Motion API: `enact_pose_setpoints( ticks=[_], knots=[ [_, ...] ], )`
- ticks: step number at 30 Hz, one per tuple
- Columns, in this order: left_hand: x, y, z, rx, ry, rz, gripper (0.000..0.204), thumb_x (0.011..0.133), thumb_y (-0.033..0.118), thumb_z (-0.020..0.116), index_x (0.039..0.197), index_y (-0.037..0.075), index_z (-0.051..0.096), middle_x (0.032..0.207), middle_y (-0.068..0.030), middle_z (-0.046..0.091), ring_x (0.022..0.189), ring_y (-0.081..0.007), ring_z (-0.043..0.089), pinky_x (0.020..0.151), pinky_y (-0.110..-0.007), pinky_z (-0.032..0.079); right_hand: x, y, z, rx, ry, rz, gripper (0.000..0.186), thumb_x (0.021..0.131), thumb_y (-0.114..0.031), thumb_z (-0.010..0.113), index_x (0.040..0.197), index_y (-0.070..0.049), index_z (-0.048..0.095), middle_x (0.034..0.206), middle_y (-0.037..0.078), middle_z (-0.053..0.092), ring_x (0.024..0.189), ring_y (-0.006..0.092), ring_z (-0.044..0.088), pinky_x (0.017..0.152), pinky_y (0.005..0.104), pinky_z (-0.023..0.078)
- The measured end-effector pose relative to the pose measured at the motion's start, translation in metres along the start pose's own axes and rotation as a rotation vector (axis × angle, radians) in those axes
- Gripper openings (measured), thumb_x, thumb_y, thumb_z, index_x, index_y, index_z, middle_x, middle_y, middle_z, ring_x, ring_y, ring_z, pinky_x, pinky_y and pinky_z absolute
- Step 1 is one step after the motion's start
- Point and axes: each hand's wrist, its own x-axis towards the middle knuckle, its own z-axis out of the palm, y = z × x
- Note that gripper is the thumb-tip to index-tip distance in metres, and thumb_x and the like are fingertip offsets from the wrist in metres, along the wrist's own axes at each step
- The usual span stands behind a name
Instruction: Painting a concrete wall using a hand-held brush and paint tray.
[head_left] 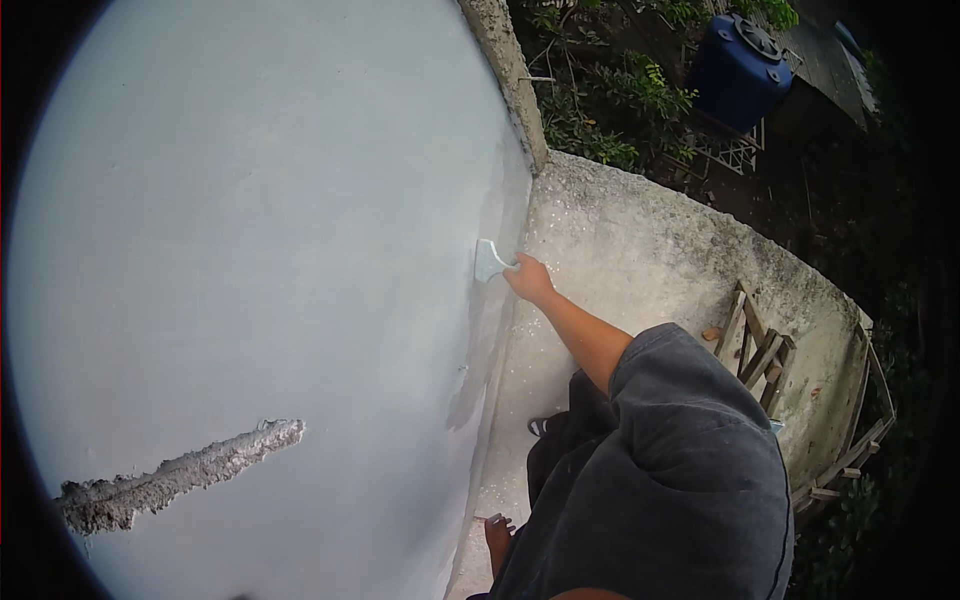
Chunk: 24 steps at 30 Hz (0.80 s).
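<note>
In the head view, your right hand (530,278) has its fingers closed around a pale putty spreader (486,263), which lies against the right-hand margin of the pale blue wall (270,250), on a darker grey smear (468,395). Your left hand (497,537) hangs to the right of that wall's lower part, its fingers too small to tell whether they grip anything. A rough gouge (190,480) cuts the wall's lower left, while weathered concrete (620,225) adjoins its right edge.
</note>
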Motion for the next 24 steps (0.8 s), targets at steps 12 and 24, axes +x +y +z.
enact_pose_setpoints(
  ticks=[12,24],
  knots=[
    [0.002,0.064,0.03,-0.217,0.148,-0.234,0.035,0.091,0.021,0.044,0.121,0.004,0.041,0.098,-0.0149,0.06,0.077,-0.0234,0.061,0.056,-0.034,0.049,0.014,0.056,-0.01,-0.114,-0.217,0.133,0.044,0.073,-0.03,0.06,0.108,-0.003,0.06,0.107,0.022,0.061,0.1,0.0354,0.059,0.087,0.039,0.047],
    [-0.002,-0.014,0.025,0.743,0.024,0.815,0.035,0.088,0.017,0.049,0.119,0.003,0.042,0.096,-0.0158,0.058,0.076,-0.0245,0.06,0.062,-0.039,0.05,-0.013,-0.01,-0.021,0.135,-0.205,-0.075,0.032,0.076,-0.023,0.061,0.101,-0.003,0.061,0.09,0.019,0.065,0.084,0.0299,0.063,0.075,0.0368,0.049]
  ],
)
